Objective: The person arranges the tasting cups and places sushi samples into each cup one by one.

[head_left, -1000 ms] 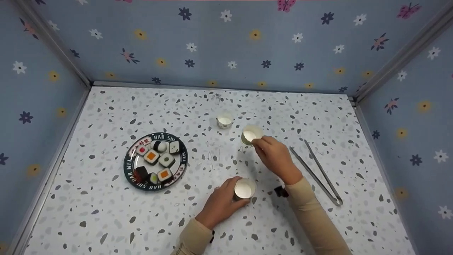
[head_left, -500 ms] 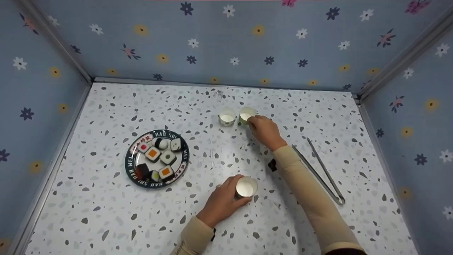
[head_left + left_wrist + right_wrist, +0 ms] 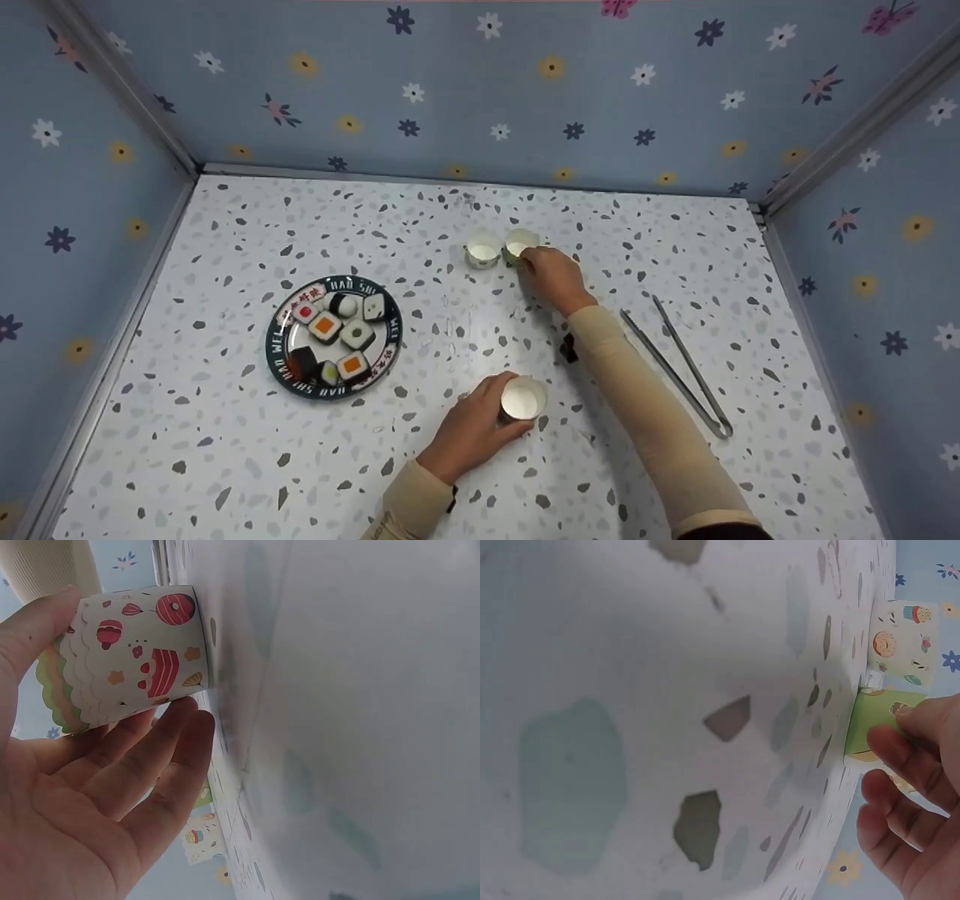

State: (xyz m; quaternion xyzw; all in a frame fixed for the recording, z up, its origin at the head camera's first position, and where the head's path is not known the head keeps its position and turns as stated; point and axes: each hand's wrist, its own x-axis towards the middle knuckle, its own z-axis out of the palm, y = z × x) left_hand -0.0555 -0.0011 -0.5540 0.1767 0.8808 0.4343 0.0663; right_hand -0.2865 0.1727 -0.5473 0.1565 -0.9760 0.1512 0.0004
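Curled round the side of a stack of nested paper baking cups (image 3: 146, 652), my left hand (image 3: 469, 431) is near the table's front middle. Their outer wall is white with printed cakes, and several scalloped rims show, some green. Further back, my right hand (image 3: 556, 276) pinches the near rim of a green paper baking cup (image 3: 877, 716) standing on the table; its inside is white. Just left of it stands another paper cup (image 3: 483, 253), white with printed cupcakes and doughnuts. The bottoms inside the two back cups look bare.
On the left lies a round dark-rimmed plate (image 3: 274, 352) with several sushi pieces (image 3: 357, 334). Metal tongs (image 3: 679, 375) rest spread on the speckled table (image 3: 225, 450), right of my right forearm. Flowered blue panels (image 3: 450, 97) wall the back and sides.
My right hand has carried the green cup back and slightly left, beside the white printed cup. The left hand stays in place with its stack.
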